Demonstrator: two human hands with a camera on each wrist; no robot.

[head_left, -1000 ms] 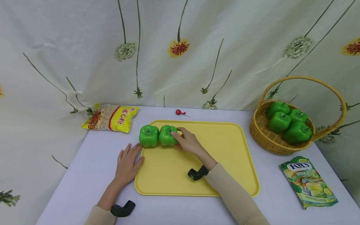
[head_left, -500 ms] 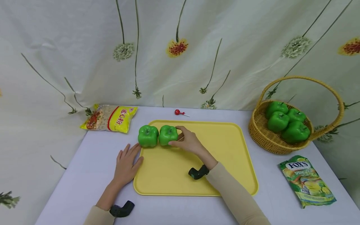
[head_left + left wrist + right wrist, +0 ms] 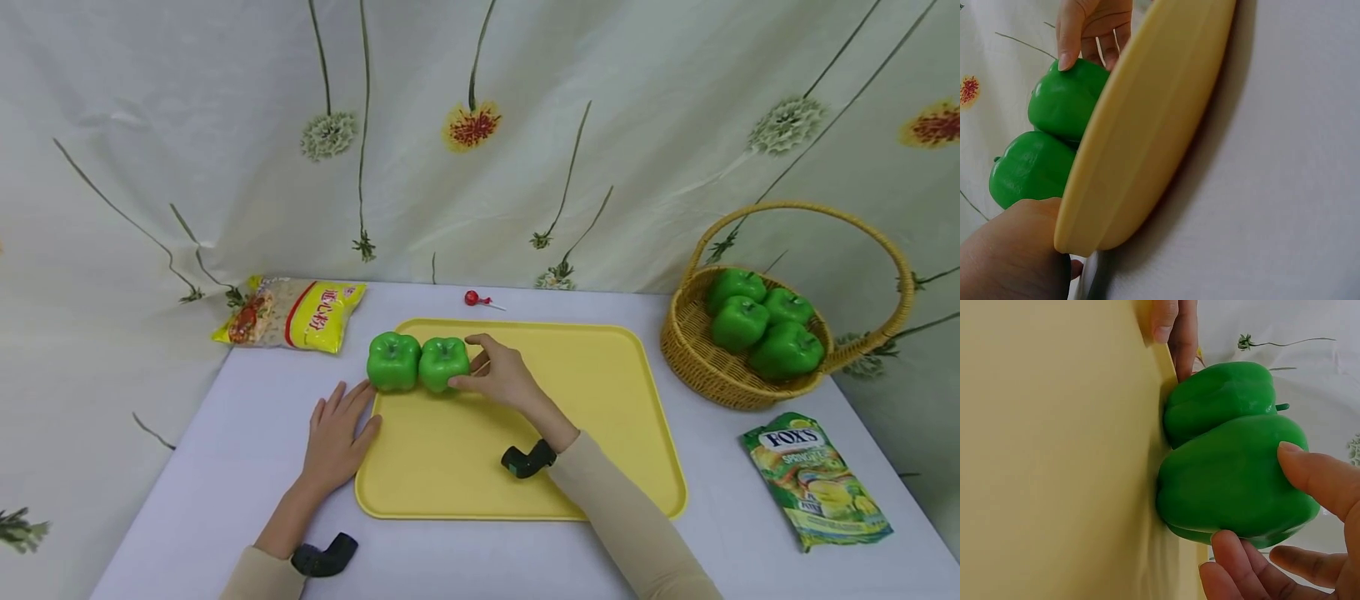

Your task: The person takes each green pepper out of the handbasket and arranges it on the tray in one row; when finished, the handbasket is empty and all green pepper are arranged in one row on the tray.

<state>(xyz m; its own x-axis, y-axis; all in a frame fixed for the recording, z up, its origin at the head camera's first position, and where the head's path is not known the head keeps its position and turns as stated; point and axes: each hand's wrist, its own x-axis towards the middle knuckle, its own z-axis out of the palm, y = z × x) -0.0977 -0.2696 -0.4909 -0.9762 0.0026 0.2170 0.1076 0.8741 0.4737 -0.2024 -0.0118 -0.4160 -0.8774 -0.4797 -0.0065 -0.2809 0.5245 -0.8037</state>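
Two green bell peppers stand side by side, touching, at the back left of a yellow tray (image 3: 517, 467). My right hand (image 3: 501, 375) holds the right bell pepper (image 3: 442, 363) from its right side. In the right wrist view the thumb (image 3: 1319, 478) lies on that pepper and the fingertips (image 3: 1232, 553) meet its lower side. My left hand (image 3: 336, 437) lies flat with fingers spread over the tray's left rim and the white table. Its fingertips are close by the left bell pepper (image 3: 393, 362); whether they touch it I cannot tell.
A wicker basket (image 3: 712, 379) holding several green bell peppers stands at the back right. Before it lies a green FOX'S candy bag (image 3: 817, 483). A yellow noodle bag (image 3: 292, 315) is at the back left, and a red lollipop (image 3: 472, 297) behind the tray.
My right thumb has slid from the right pepper's top to its near side. That pepper has shifted and turned slightly, ending closer against the left one. My left hand has stayed in place.
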